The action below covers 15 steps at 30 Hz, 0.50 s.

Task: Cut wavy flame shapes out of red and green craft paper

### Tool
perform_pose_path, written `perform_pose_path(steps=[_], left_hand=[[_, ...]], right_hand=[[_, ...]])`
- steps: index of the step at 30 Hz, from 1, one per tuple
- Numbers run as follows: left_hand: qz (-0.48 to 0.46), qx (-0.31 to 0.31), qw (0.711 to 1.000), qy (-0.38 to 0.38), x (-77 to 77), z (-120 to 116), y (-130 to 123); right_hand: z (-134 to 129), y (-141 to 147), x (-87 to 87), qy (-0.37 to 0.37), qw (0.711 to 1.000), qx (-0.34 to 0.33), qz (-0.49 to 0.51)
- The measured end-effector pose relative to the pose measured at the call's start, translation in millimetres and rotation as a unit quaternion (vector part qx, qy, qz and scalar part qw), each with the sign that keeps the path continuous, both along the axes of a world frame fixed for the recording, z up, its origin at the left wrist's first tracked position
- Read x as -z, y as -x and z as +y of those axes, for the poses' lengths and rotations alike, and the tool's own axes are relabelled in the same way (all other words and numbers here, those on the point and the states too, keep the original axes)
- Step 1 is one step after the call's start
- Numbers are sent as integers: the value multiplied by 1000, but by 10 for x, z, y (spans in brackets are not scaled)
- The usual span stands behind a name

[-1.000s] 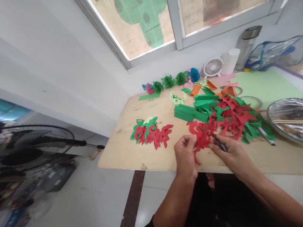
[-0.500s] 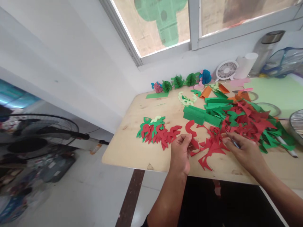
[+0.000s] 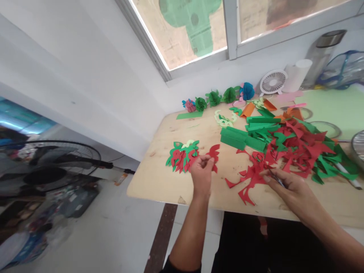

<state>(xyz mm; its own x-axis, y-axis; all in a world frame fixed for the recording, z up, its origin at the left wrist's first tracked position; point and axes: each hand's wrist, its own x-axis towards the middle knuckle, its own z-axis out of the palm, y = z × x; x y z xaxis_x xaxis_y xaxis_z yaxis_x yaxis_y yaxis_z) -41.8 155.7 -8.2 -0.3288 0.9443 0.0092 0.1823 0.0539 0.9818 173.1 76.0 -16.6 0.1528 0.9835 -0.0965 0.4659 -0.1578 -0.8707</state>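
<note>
My left hand (image 3: 202,172) is over the table beside the pile of red and green cut-outs (image 3: 182,157), its fingers pinched on a red paper cut-out (image 3: 214,153). Its fingers cover part of the pile's right side. My right hand (image 3: 290,184) holds small scissors (image 3: 277,177), tips pointing left, over red paper scraps (image 3: 251,176). Behind it lies a large heap of red and green scraps (image 3: 304,146). Folded green paper strips (image 3: 234,138) lie left of this heap.
Paper flowers and turtle-like figures (image 3: 214,98) line the wall. A small white fan (image 3: 273,82), a bottle (image 3: 324,53) and a metal bowl (image 3: 358,144) stand right. The wooden table (image 3: 159,185) ends near my body.
My left hand has moved left with a red cut-out, from the scraps to the cut-out pile. My right hand has shifted slightly, still with the scissors.
</note>
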Motion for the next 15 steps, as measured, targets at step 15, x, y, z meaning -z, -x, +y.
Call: perform_pose_path(steps=[15], left_hand=[[563,301,763,-104,577,-770,-595]], right_hand=[[-126,-374,200,-68,995,46,52]])
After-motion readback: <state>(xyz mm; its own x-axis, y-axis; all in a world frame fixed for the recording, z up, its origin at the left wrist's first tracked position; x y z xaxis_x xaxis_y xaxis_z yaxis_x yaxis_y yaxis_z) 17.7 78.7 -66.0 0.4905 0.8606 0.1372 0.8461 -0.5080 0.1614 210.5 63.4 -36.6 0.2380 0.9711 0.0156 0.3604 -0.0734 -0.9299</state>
